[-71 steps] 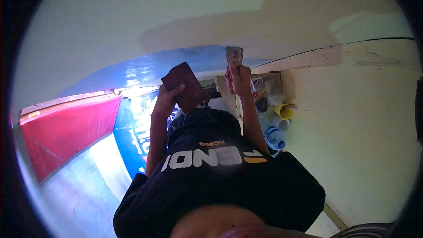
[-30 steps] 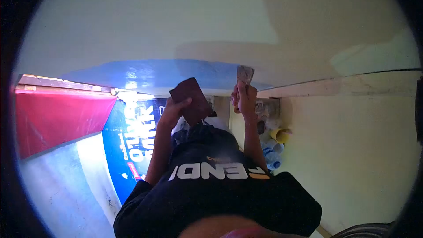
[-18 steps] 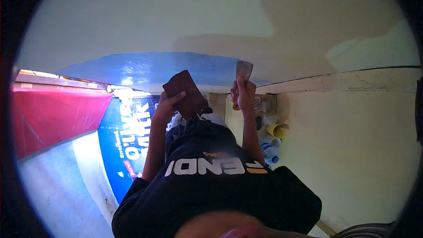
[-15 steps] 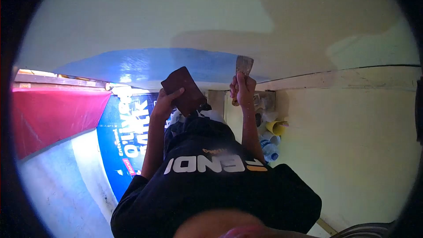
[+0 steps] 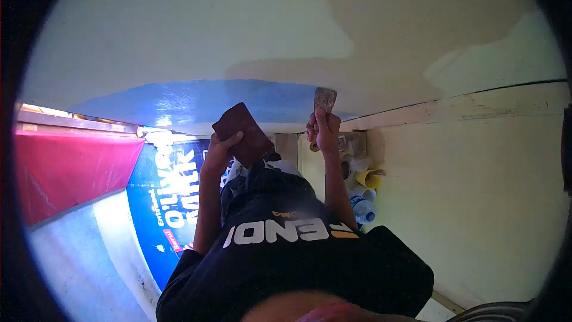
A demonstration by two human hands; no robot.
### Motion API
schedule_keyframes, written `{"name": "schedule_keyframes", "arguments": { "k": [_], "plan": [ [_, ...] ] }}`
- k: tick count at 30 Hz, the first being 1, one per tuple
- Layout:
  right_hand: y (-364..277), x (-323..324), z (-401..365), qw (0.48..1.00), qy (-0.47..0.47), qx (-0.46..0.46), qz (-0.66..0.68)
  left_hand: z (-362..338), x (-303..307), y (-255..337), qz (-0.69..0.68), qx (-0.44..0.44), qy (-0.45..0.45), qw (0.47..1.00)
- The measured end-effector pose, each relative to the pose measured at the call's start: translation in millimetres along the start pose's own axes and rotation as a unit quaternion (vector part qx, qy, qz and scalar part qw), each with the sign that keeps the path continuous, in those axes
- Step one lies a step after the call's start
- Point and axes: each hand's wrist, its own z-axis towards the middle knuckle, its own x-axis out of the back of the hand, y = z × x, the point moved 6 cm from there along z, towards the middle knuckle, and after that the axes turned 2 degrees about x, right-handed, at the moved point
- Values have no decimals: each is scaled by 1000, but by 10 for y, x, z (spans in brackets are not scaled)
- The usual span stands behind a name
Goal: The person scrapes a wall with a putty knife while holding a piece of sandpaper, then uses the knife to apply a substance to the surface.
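My left hand (image 5: pixel 219 150) is closed on a flat, reddish-brown rectangular piece (image 5: pixel 243 134), its thumb lying across the face. In my right hand (image 5: pixel 325 131) is a putty knife (image 5: pixel 325 99), gripped by the handle with the blade pointing up. The blade is smeared with pale residue and overlaps the right end of a blue painted band (image 5: pixel 202 98) in this view. That band runs along the bottom of a pale wall (image 5: pixel 196 24). The brown piece sits in front of the band's lower edge.
On the left hang a red cloth (image 5: pixel 77 170) and a blue printed banner (image 5: pixel 173 191). A yellow cup (image 5: pixel 370 179) and a plastic bottle (image 5: pixel 362 209) are by my right forearm. Another pale wall (image 5: pixel 471 185) stands at the right, and my shadow falls on the wall ahead.
The whole view has shifted slightly, so the wall band and both hands appear a little lower and further left. Both hands keep their grips.
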Motion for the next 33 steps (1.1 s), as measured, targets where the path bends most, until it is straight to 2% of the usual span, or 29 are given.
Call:
{"name": "schedule_keyframes", "arguments": {
  "k": [2, 5, 8, 14, 17, 20, 23, 26, 29, 33],
  "plan": [
    [82, 103, 23, 999, 9, -6, -38, 25, -5, 66, 26, -6, 10, 1000],
    [-27, 54, 31, 999, 19, -21, -23, 38, 18, 85, 3, -19, 12, 1000],
    [-37, 37, 47, 1000, 21, 12, 1, 54, 23, 56, -4, 5, 0, 1000],
    [64, 103, 44, 1000, 18, 14, 5, 46, 35, 127, 8, -10, 4, 1000],
    [125, 253, -3, 999, 42, -30, -2, 44, -8, 195, 4, -25, -7, 1000],
    [-45, 225, 54, 999, 30, 1, -40, 95, 21, 144, 13, -13, -10, 1000],
    [59, 268, 79, 1000, 4, 21, -13, 94, -61, 122, 12, -7, -6, 1000],
    [-30, 188, 99, 999, -12, 10, -35, 75, -94, 43, 6, -10, -8, 1000],
    [48, 241, 73, 1000, 3, 9, -21, 59, -118, -43, 18, 34, -10, 999],
    [47, 212, 96, 1000, 3, 12, -28, 23, -173, 21, 16, 13, 10, 1000]
  ]
}}
